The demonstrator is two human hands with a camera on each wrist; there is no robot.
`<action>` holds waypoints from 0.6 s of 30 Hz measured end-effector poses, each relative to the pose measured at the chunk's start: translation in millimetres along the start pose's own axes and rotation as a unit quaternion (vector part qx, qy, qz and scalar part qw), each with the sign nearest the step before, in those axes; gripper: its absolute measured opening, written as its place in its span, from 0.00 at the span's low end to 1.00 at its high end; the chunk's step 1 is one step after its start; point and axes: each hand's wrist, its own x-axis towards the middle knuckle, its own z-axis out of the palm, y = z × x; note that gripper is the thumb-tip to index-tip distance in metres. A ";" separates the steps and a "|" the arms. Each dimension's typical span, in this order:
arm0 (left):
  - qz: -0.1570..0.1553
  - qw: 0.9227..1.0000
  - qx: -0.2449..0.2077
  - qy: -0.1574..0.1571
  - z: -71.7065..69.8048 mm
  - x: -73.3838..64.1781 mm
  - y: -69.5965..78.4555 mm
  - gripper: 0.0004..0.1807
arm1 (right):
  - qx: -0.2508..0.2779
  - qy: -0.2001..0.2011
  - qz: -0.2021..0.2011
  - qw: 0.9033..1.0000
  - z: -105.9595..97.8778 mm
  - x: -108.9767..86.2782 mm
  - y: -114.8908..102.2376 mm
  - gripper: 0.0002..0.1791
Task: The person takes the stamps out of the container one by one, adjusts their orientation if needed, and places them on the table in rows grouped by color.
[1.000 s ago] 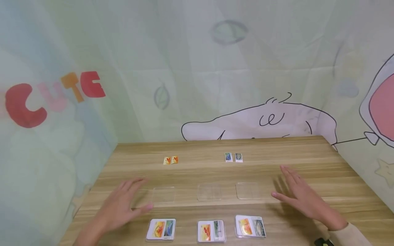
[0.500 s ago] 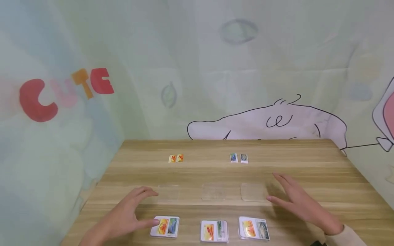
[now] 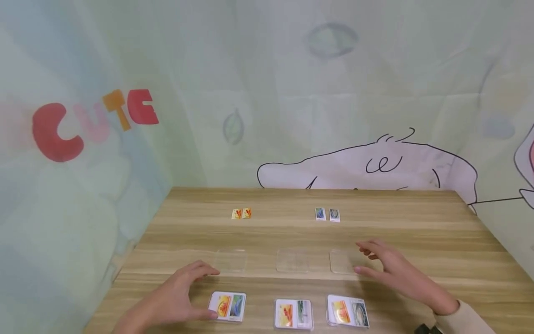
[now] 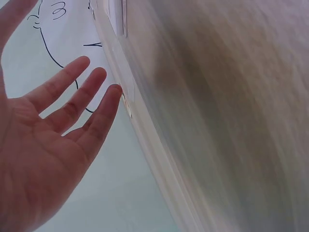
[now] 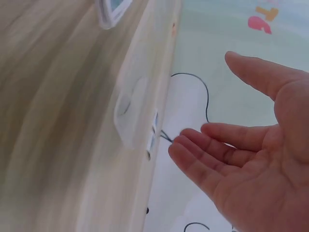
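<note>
In the head view my left hand has its fingers spread above the table, thumb tip overlapping the left edge of a clear case with an orange and a blue stamp. My right hand hovers with thumb and bent fingers at the right side of a clear plastic plate. Neither hand holds anything. Two similar cases with paired stamps, the middle one and the right one, lie in the front row. The wrist views show the left palm and right palm bare.
Two more clear plates, left and middle, lie in the middle row. Farther back are two orange stamps and two bluish stamps. A printed curtain stands behind the wooden table.
Both hands have come inward, the left toward the left case and the right toward the right clear plate. The right fingers have bent more. The head view has shifted slightly.
</note>
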 end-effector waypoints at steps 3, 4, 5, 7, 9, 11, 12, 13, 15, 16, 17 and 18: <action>0.007 1.000 0.005 -0.003 1.4 1.5 0.5 0.42 | 0.014 -0.015 -0.001 1.000 -1.6 4.1 -2.5 0.29; 0.009 1.000 0.006 -0.005 1.1 1.6 0.7 0.42 | 0.019 -0.020 -0.003 1.000 -1.6 5.7 -3.5 0.29; 0.008 1.000 0.011 -0.008 0.8 1.7 1.0 0.43 | 0.023 -0.022 -0.007 0.999 -1.5 7.2 -4.7 0.28; 0.004 1.000 0.016 -0.014 0.7 2.3 1.4 0.43 | 0.030 -0.025 -0.016 0.999 -1.7 10.5 -6.9 0.27; 0.005 1.000 0.017 -0.019 1.4 2.8 0.9 0.44 | 0.034 -0.030 -0.023 0.999 -2.4 13.7 -10.2 0.26; 0.011 1.000 0.002 -0.026 2.3 2.7 -0.2 0.44 | 0.039 -0.040 -0.028 0.998 -2.9 17.7 -13.8 0.26; 0.015 0.999 -0.008 -0.029 2.9 2.4 -1.0 0.44 | 0.039 -0.048 -0.028 0.998 -3.1 19.7 -15.7 0.26; 0.019 0.999 -0.015 -0.031 3.0 2.8 -1.9 0.44 | 0.041 -0.055 -0.026 0.997 -3.8 21.8 -17.7 0.27; 0.027 0.998 -0.036 -0.038 3.3 3.4 -3.7 0.45 | 0.040 -0.068 -0.021 0.997 -4.6 25.6 -21.3 0.26; 0.030 0.998 -0.043 -0.040 3.3 3.6 -4.4 0.45 | 0.040 -0.074 -0.021 0.996 -4.7 27.5 -22.7 0.26; 0.033 0.998 -0.047 -0.041 3.4 3.9 -5.1 0.45 | 0.039 -0.077 -0.021 0.996 -4.7 29.0 -23.9 0.26; 0.034 0.997 -0.050 -0.042 3.5 4.3 -5.5 0.45 | 0.038 -0.081 -0.020 0.996 -4.7 30.6 -25.1 0.26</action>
